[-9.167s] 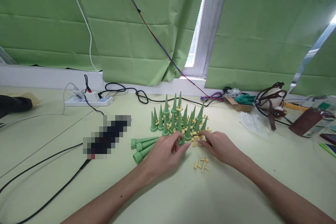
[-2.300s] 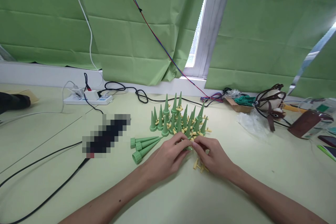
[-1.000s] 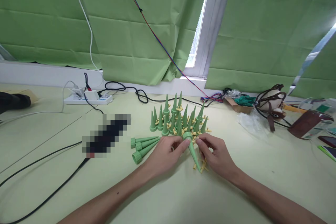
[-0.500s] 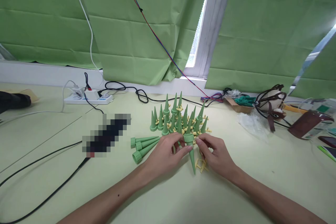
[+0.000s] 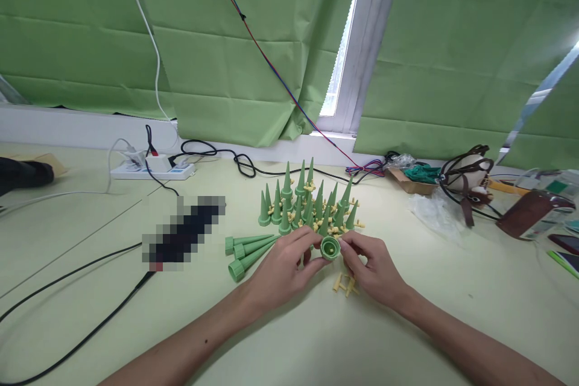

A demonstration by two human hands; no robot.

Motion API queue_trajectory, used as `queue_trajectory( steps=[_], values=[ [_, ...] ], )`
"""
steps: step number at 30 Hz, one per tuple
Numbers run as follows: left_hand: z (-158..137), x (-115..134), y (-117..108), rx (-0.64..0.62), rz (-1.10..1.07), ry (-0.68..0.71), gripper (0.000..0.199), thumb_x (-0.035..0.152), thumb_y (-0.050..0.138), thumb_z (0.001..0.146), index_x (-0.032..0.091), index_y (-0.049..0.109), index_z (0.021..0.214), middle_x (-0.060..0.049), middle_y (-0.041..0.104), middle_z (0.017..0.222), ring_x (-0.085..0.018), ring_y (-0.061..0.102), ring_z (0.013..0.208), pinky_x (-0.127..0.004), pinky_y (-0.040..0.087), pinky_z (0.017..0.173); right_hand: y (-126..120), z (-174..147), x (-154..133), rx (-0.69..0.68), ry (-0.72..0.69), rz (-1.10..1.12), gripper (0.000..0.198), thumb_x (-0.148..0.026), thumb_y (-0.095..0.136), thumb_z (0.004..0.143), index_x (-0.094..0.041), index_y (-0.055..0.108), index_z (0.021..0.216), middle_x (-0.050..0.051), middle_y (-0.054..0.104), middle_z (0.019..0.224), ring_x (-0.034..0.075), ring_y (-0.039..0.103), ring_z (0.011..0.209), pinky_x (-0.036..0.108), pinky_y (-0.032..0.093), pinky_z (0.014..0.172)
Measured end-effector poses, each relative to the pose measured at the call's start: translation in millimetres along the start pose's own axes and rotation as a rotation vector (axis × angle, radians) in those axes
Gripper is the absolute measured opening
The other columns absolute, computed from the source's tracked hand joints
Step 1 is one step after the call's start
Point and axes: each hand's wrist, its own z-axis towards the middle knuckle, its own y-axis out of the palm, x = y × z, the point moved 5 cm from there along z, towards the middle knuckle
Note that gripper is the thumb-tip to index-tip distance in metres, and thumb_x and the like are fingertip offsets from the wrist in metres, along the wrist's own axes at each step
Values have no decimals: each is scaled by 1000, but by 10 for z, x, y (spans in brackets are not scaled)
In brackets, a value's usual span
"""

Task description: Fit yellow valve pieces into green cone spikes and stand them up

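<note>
My left hand [image 5: 289,262] pinches a green plastic watering spike [image 5: 330,248] by its wide threaded end. Its open mouth faces me, so its pointed tip is hidden behind. A bit of yellow shows inside the mouth. At the spike's right side, my right hand [image 5: 368,262] has thumb and forefinger closed on a small yellow valve, mostly covered by the fingertips. Below the hands lie a few loose yellow valves [image 5: 346,284]. Just beyond stand several green spikes [image 5: 287,190] point up, many with yellow valves in their sides. Left of my left hand, three green spikes [image 5: 246,262] lie flat.
A blurred dark device [image 5: 185,235] with a black cable lies to the left. Behind it is a white power strip [image 5: 154,169]. To the right are a crumpled plastic bag [image 5: 436,214], a small cardboard box [image 5: 411,182] and a dark red bottle [image 5: 536,215] on its side.
The spike in my hands has tipped from point-down to mouth toward me, so the inside of its wide end now shows. Both hands stay nearly in place.
</note>
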Motion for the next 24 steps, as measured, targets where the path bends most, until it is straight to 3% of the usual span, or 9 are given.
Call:
queue_trajectory(
  steps=[7,13,19,24],
  values=[
    [-34,0,18,-44,29,87,18,11,50,93,19,62,104,-4,58,95,-11,53,70,-21,42,59,1,1,-13,3,-26,-36,39,-35,42,102,-21,45,66,-3,45,56,12,41,50,26,35,52],
    [-25,7,9,-34,51,89,23,8,49,91,20,61,107,-4,58,95,-12,54,70,-21,42,57,5,-6,-21,24,-39,-53,39,-36,42,102,-21,46,67,-3,45,57,12,39,51,25,35,52],
    [-28,-25,22,-13,9,-4,26,8,49,86,21,55,108,-3,59,95,-12,55,70,-22,43,58,-3,-11,-23,61,-50,-30,34,-35,45,101,-20,53,71,-2,49,59,12,43,52,25,38,52],
    [-34,-91,19,18,-82,-143,9,22,49,93,21,52,101,-1,61,92,-13,55,69,-23,42,58,-15,-21,-10,92,-48,10,30,-30,45,101,-20,54,74,-2,48,60,12,43,51,24,38,50]
  ],
)
